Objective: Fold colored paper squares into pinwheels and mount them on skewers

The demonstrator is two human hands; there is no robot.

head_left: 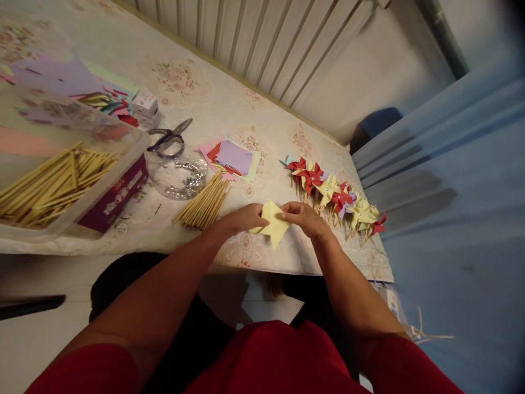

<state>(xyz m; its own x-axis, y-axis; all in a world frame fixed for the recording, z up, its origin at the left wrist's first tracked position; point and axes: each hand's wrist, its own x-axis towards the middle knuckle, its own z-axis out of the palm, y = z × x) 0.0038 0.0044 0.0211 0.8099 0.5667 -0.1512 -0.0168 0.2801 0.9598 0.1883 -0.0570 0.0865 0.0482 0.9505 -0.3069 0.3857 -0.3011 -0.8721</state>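
Between my two hands is a piece of yellow paper (273, 227) with cut, pointed flaps, held over the table's front edge. My left hand (249, 216) pinches its left side, the thumb lying on the paper. On the other side my right hand (302, 215) grips the paper's right part between thumb and fingers. A bundle of thin wooden sticks (204, 205) lies just left of my left hand. Finished paper pinwheels (338, 197) in red, yellow and purple lie on their sticks to the right of my right hand.
A clear plastic box (141, 143) full of sticks stands at the left. Near it are scissors (168, 139), a round tray of small metal pins (180, 178), stacked small boxes (145, 106) and paper squares (233, 157). A blue curtain (443, 208) hangs at the right.
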